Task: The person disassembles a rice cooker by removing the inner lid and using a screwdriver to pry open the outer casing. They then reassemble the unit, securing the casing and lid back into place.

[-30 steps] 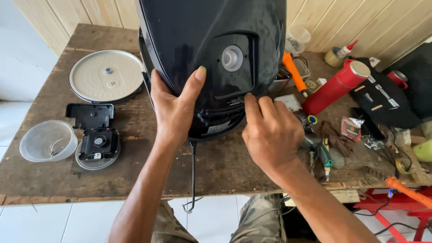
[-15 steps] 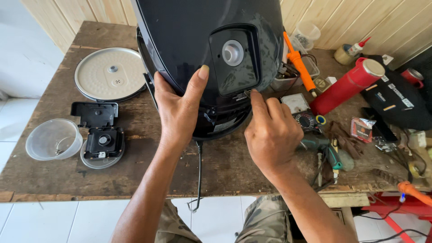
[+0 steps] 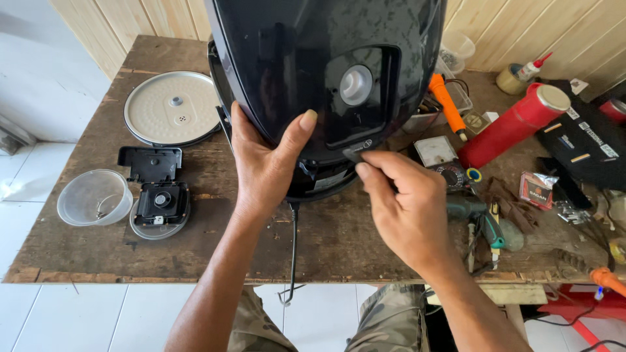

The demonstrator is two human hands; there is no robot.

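**Black cooker lid held up over a cluttered wooden table**

Worn wooden table [image 3: 195, 254] against a pale plank wall, white tile floor below. In the upper middle of the frame, the glossy black cooker lid [image 3: 313, 58] is tipped up. The left hand [image 3: 264, 166] reaches up from below, fingers wrapped round its lower edge, thumb pressed flat on the front. The right hand [image 3: 407, 208] comes in from the lower right, fingers pinching a small grey tab [image 3: 354, 154] at the lid's bottom rim. Upper left: round metal inner plate [image 3: 173, 107]. Right side: a red cylinder can [image 3: 515, 124] lying tilted, and further right a small red packet [image 3: 536, 189].
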